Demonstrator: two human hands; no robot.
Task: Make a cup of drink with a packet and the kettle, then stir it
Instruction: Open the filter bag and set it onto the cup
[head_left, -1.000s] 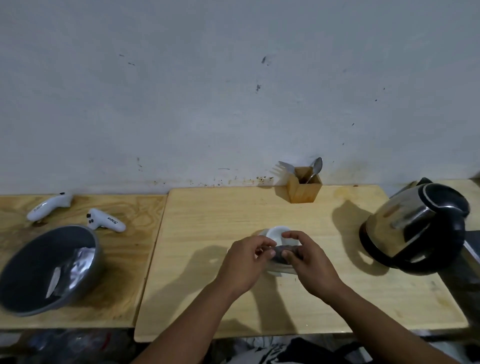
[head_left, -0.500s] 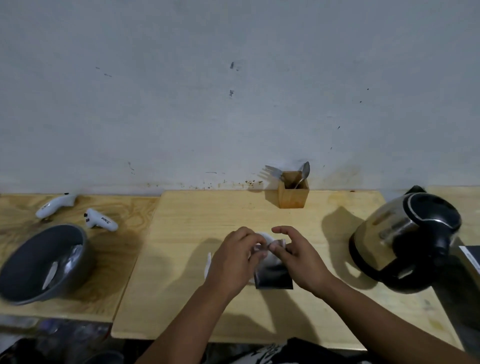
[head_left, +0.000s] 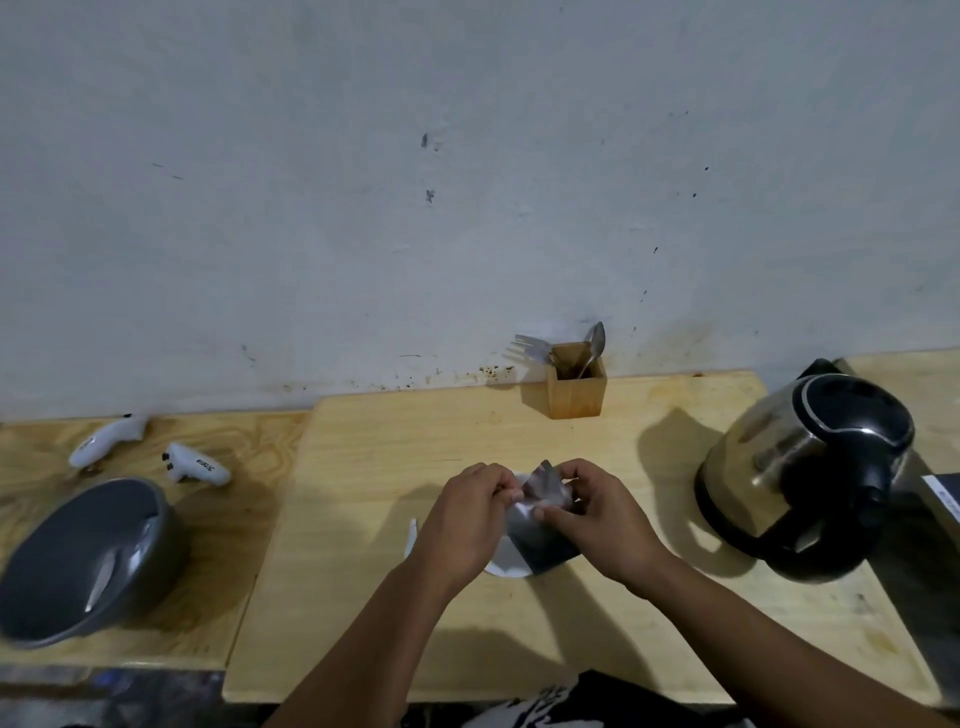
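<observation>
A dark, silvery packet (head_left: 537, 525) is held above a white cup (head_left: 506, 564) in the middle of the light wooden board (head_left: 389, 597). My left hand (head_left: 465, 525) pinches the packet's top left corner and my right hand (head_left: 605, 519) grips its top right, with the top edge pulled apart between them. My hands and the packet hide most of the cup; only its white rim shows. A steel kettle with a black lid and handle (head_left: 810, 478) stands at the right. A spoon (head_left: 592, 348) leans in a wooden holder (head_left: 576, 387) at the back.
A grey bowl (head_left: 78, 561) holding a foil wrapper sits at the left on a darker wooden surface. Two white controllers (head_left: 150, 454) lie behind it. A fork (head_left: 532, 347) also stands in the holder. A dark object (head_left: 943, 499) lies at the right edge. A wall rises right behind the board.
The packet has come up from low against the cup and its top is now spread between my fingers. The camera has tilted a little.
</observation>
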